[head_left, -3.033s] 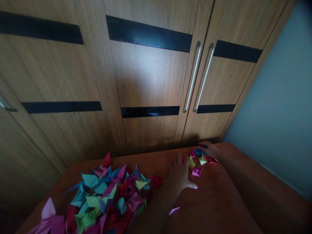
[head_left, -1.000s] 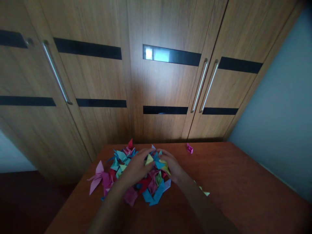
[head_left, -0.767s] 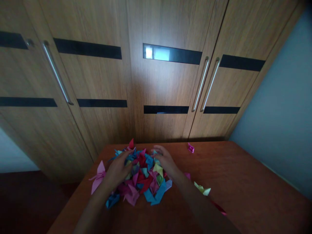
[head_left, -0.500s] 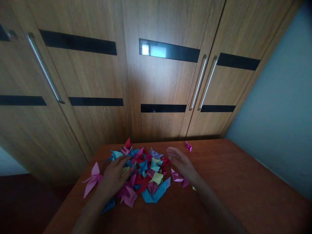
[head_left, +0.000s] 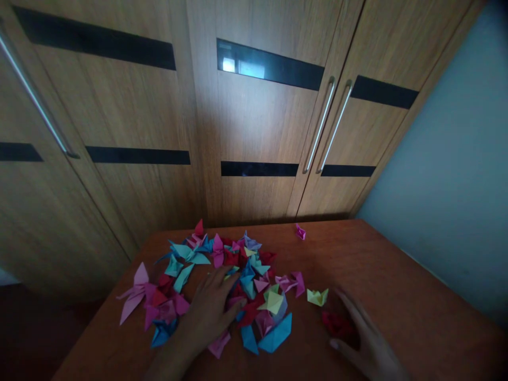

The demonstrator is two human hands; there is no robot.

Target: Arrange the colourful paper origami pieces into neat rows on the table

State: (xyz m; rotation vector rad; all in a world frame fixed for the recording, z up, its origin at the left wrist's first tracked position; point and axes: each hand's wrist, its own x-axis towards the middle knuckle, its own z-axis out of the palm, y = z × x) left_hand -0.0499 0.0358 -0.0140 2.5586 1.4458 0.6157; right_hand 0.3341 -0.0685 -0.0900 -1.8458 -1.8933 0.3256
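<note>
Far left, a big pink crane (head_left: pixel 135 293) lies at the pile's nine o'clock edge. The left hand (head_left: pixel 210 309) presses flat, fingers spread and gripping nothing, on the heap of folded paper cranes (head_left: pixel 222 275), seemingly to pin it. At three o'clock, a yellow crane (head_left: pixel 317 297), then the right hand (head_left: pixel 363 341), fingers loose and curved around a red crane (head_left: pixel 336 324) on the table (head_left: pixel 397 296). One stray pink crane (head_left: pixel 300 231) sits at twelve.

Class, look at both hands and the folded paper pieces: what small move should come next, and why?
Probably the right hand sweeps the red piece and the yellow piece leftward into the pile. Both lie apart from it, while the left hand rests flat on the pile.
</note>
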